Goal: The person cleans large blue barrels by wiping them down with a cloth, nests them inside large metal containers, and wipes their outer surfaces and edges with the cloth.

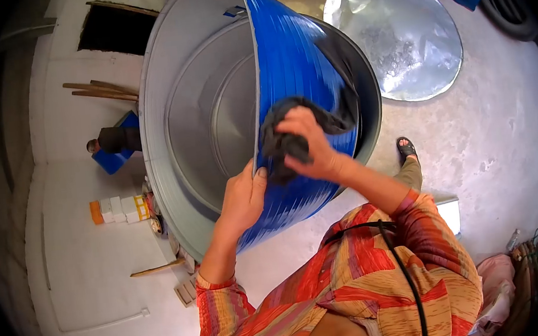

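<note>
A blue curved sheet [291,51] is held at its edge by the left hand [241,201], near the centre of the view. The thumb is pressed on the blue face, and the edge is clamped between it and the other fingers, which are mostly hidden behind the sheet. By the right hand [315,143], a crumpled dark cloth [285,142] is held against the same blue face, just to the two o'clock side of the left hand; the fingers are bent over the cloth, and the thumb is kept apart from them. The sheet is stood upright and slightly leaned, within the outline of a large grey tub [157,171], whose wide rim is seen from seven o'clock up to twelve. Between one and two o'clock, a round silver sheet [395,35] is laid on the floor [489,123]. Dark rings [506,5] are seen at two o'clock, and a sandalled foot [407,149] is placed at three. Toward nine o'clock, white and orange boxes [118,210] are seen in a row; wooden sticks [101,90] are found at ten, and a pink bag [496,289] at four.
</note>
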The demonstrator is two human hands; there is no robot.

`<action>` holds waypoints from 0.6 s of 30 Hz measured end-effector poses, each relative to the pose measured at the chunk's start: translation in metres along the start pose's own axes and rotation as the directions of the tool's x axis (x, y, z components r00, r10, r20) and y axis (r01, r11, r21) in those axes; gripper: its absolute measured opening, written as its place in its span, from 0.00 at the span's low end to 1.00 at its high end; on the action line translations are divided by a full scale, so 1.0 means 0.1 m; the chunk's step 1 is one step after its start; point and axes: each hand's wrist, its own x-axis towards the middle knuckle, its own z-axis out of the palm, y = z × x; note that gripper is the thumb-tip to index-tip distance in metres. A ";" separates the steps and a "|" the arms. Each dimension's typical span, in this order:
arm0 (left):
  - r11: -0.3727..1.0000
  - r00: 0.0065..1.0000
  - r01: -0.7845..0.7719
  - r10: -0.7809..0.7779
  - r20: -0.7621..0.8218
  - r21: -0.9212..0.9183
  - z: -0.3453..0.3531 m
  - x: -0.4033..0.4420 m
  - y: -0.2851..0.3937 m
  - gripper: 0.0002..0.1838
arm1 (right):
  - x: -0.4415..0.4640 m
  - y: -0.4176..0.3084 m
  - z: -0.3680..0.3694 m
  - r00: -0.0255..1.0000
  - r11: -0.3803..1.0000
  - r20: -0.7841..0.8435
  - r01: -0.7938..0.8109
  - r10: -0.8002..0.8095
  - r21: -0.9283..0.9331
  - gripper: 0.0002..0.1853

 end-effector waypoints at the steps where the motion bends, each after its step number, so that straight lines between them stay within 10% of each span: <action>1: 1.000 1.000 0.003 -0.003 0.000 -0.008 -0.01 0.00 -0.02 0.18 | 0.14 0.10 -0.07 1.000 1.000 0.001 0.017 -0.017 -0.023 0.28; 10: 0.999 0.997 -0.050 0.049 0.053 0.015 -0.08 -0.02 -0.09 0.18 | 1.69 1.38 -0.43 0.995 0.996 -0.051 0.088 -0.090 -0.032 0.18; 18: 0.999 0.994 -0.054 0.054 0.095 -0.004 -0.15 -0.02 -0.09 0.14 | 3.70 2.93 -0.23 0.905 0.965 0.406 -0.014 0.124 -0.263 0.19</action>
